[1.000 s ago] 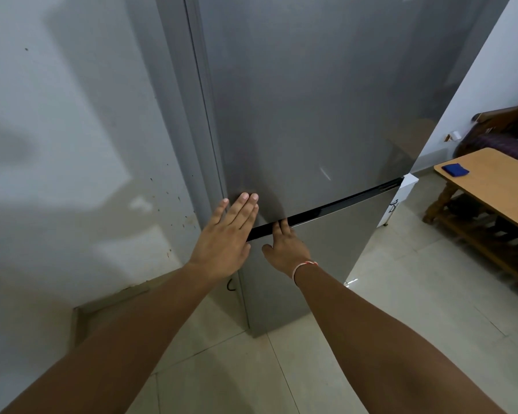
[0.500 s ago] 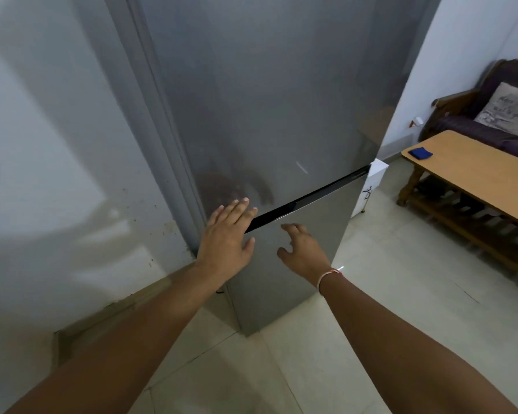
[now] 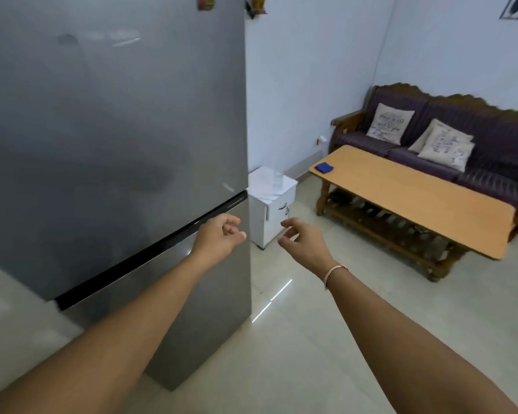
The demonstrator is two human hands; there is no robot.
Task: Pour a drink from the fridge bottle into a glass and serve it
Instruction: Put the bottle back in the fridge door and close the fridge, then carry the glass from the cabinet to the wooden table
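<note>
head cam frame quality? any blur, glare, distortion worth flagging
Head view: motion blur smears the fridge door and the sofa back edge; a dark reflection and pale glare streaks lie on the door; bright light slivers on the floor beside the fridge; wide-angle stretch enlarges both forearms. Left hand and right hand stay fairly sharp.

Fridge (image 3: 111, 130) top cropped; cushion (image 3: 390, 123) lettering blurred; possibly glass (image 3: 277, 178) on cabinet (image 3: 271, 210).
</note>
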